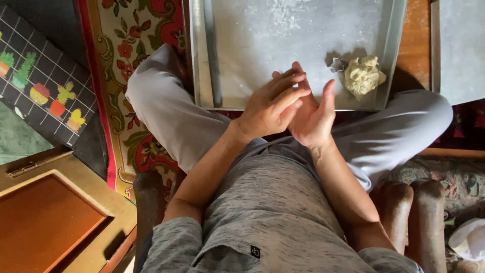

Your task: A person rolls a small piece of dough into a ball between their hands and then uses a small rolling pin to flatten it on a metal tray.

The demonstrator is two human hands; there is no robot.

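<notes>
Floured tray (303, 30) beyond left hand (270, 108) flat over right hand (313, 119), contents hidden.

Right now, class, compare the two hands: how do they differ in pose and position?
The left hand lies on top, palm down, showing its back; the right hand sits beneath it, palm turned up and inward. The left hand's fingers point toward the lump of dough; the right hand's thumb sticks up, nearer the dough. Both are bare, pressed together over the near edge of the metal tray; anything between the palms is hidden.
</notes>
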